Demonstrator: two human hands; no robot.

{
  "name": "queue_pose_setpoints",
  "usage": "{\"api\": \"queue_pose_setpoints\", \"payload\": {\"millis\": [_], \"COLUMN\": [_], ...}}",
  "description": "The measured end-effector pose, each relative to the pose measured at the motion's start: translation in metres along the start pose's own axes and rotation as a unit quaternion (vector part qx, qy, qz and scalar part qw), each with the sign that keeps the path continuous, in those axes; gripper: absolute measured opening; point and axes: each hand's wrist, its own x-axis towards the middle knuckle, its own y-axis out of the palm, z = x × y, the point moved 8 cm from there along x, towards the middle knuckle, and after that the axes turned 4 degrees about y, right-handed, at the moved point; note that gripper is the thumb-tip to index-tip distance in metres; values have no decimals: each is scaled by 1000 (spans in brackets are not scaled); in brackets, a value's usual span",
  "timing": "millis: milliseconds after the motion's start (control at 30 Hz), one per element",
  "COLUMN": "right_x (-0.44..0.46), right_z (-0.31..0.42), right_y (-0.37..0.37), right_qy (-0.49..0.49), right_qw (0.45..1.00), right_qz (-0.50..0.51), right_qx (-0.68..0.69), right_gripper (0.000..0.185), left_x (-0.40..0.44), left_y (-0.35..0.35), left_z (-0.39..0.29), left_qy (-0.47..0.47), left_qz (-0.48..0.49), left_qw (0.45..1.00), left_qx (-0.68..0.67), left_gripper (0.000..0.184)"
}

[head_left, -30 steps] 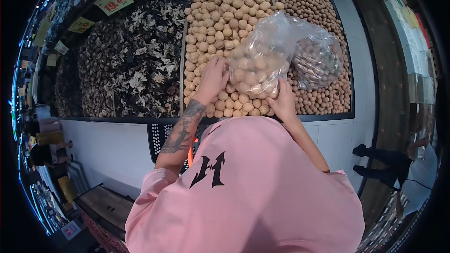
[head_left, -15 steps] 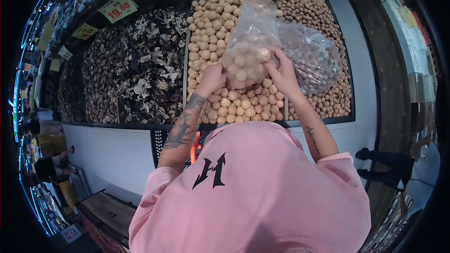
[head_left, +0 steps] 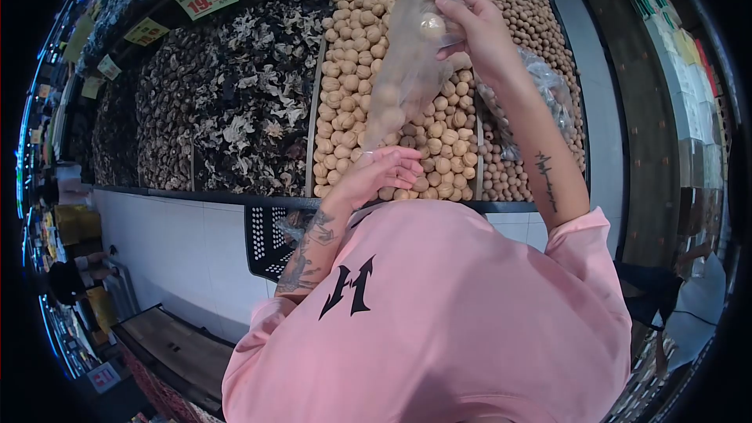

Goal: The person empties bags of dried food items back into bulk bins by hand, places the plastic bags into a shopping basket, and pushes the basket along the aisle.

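Observation:
A clear plastic bag (head_left: pixel 407 70) is stretched slantwise over a bin of walnuts (head_left: pixel 352 70). My right hand (head_left: pixel 474 27) is raised and closed on its upper end, where a couple of walnuts (head_left: pixel 432 26) show through the film. Low at the front of the bin, my left hand (head_left: pixel 380 172) has the bag's narrowed lower end at its thumb side, its other fingers loosely extended over the walnuts. Partly behind my right forearm, a second filled plastic bag (head_left: pixel 548 82) lies on the neighbouring bin of smaller round brown goods (head_left: pixel 505 4).
Left of the walnuts are bins of dried black fungus (head_left: pixel 258 94) and dark dried goods (head_left: pixel 168 110). Price signs (head_left: pixel 205 0) hang along the back. A black perforated basket (head_left: pixel 266 239) stands below the counter edge. Another person (head_left: pixel 666 290) is at the right.
My right hand has lifted up and away with one end of the bag, turning and stretching it. My left hand has moved down and turned. Fewer walnuts show inside the bag.

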Motion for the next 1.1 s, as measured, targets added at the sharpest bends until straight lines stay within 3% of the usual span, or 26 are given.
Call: {"api": "queue_pose_setpoints", "payload": {"millis": [133, 200, 233, 267, 300, 333, 433, 500, 533, 600, 633, 733, 800, 867, 1000, 1100], "right_x": [1, -2, -2, -3, -6, -11, -17, -20, -25, -34, -35, -24, -20, -16, -26, -35], "right_z": [-11, -6, -4, -2, 0, -2, -19, -22, -20, -22, -15, -9, -2, 13, 25, 21], "right_y": [11, 14, 14, 14, 14, 16, 24, 31, 32, 36, 31, 10, -3, -17, -27, -32], "right_qy": [11, 12, 13, 14, 10, 21, 29, -3, -5, 30, -18, -27, -13, -25, -17, -27], "right_qw": [999, 998, 997, 997, 997, 996, 997, 996, 997, 995, 995, 990, 991, 975, 948, 950], "right_qz": [31, 48, 59, 70, 66, 66, 68, 72, 64, 80, 50, 35, 40, 26, 12, 10], "right_qx": [-32, -42, -39, -36, -35, -49, -36, -54, -53, -57, -80, -133, -128, -221, -317, -312], "right_gripper": [34, 35, 34, 33, 33, 30, 27, 27, 27, 28, 29, 31, 33, 33, 38, 41], "left_x": [-4, -11, -13, -26, -40, -42, -38, -13, -11, -14, -19, -27, -33, -40, -41, -35], "left_y": [-19, -46, -46, -53, -53, -54, -52, -70, -75, -93, -92, -91, -85, -78, -41, -28], "left_z": [-6, -35, -40, -62, -84, -90, -93, -54, -48, -37, -42, -76, -117, -162, -223, -242], "left_qy": [32, 100, 99, 160, 217, 232, 247, 62, 63, 26, 40, 47, 119, 182, 257, 280], "left_qz": [-108, -200, -198, -294, -378, -377, -349, -212, -204, -241, -269, -269, -264, -281, -306, -301], "left_qw": [992, 962, 962, 892, 785, 765, 697, 799, 799, 796, 831, 826, 816, 807, 773, 759], "left_qx": [-53, 156, 158, 305, 440, 468, 576, 560, 563, 554, 486, 494, 500, 487, 492, 505], "left_gripper": [36, 22, 22, 23, 33, 67, 61, 41, 41, 21, 17, 15, 16, 17, 19, 18]}}
